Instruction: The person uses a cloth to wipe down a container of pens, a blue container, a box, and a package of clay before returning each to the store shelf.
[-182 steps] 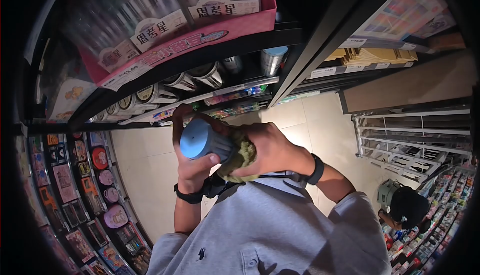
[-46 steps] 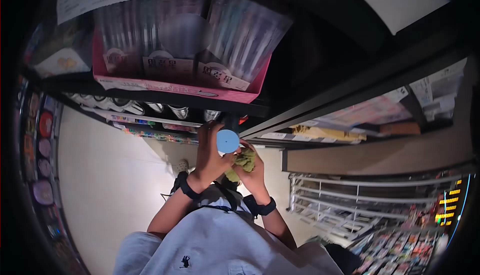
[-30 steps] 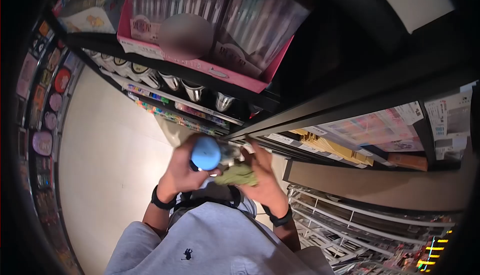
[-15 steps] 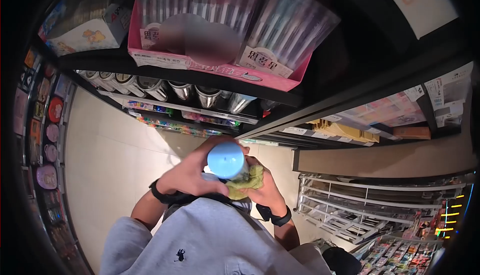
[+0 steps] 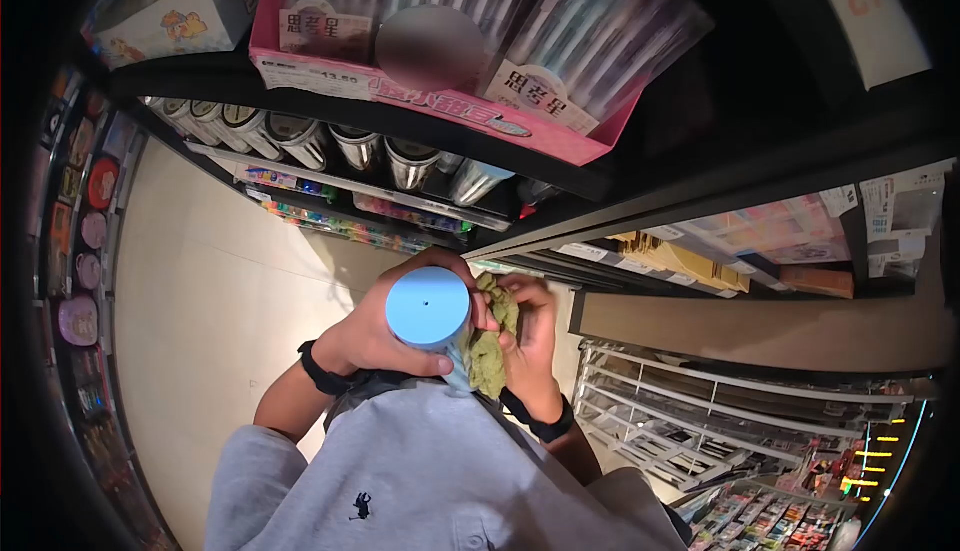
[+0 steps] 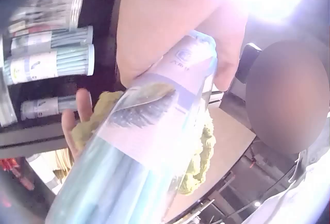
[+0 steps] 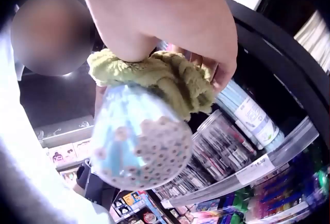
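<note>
My left hand grips a clear canister of pencils by its upper part, fingers and thumb curled round it. Its round blue lid faces up in the head view. The left wrist view shows the printed label on the canister, with pale blue pencils inside. In my right hand is a bunched green cloth, held against the canister's side. From the right wrist, the cloth wraps part of the canister, whose clear base shows many pencil ends.
A pink box of packaged pens stands on the dark shelf ahead. Below it sits a row of canisters. More shelving with yellow envelopes lies right, above a white wire rack. Pale floor spreads left.
Both hands keep hold of the canister and cloth throughout. In the last half second the canister shifts slightly left and up in view, and the cloth moves from below to its right side.
</note>
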`<state>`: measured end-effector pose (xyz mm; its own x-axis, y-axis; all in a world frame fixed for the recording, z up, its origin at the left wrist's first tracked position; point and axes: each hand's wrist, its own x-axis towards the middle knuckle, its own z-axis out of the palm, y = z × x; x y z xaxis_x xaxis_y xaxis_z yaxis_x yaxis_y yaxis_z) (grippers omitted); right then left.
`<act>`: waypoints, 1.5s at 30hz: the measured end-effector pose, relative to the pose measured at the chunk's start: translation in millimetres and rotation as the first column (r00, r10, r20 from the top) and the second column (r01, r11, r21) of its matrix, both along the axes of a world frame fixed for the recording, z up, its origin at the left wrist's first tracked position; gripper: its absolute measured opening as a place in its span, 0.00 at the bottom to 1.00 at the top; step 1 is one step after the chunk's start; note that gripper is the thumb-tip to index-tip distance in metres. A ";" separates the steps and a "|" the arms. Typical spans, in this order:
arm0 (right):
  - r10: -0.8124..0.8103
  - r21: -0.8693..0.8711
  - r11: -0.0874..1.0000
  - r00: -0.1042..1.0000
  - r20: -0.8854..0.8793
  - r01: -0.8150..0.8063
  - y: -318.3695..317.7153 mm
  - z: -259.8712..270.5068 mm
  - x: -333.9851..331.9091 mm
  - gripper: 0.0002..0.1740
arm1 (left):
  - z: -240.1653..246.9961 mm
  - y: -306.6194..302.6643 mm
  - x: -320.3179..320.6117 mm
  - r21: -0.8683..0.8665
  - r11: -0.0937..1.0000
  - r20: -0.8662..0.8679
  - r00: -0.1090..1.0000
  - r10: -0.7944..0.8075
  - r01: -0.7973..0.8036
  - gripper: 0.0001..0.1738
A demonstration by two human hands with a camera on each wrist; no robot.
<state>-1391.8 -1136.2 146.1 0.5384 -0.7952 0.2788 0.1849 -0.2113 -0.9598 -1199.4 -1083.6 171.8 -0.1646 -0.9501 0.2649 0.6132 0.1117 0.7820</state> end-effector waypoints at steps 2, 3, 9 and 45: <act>0.036 -0.156 0.984 0.960 -0.277 -0.082 -3.0 6.0 -17.2 0.40 | 1.4 -3.6 -10.7 -0.006 0.998 0.049 0.996 0.070 -0.070 0.40; 0.089 -0.048 0.993 0.960 -0.266 -0.105 2.7 7.0 -21.4 0.48 | 1.9 -6.1 -17.7 0.005 0.993 0.106 0.988 0.117 -0.118 0.39; 0.100 -0.115 0.983 0.938 -0.332 -0.145 -12.5 31.2 -35.8 0.59 | 6.9 -18.0 -49.2 -0.109 0.978 0.069 0.980 0.188 -0.180 0.36; 0.443 0.668 0.642 0.893 0.076 -0.376 13.5 -21.0 27.1 0.51 | -11.5 2.1 41.3 0.144 0.987 -0.142 0.986 0.087 -0.067 0.50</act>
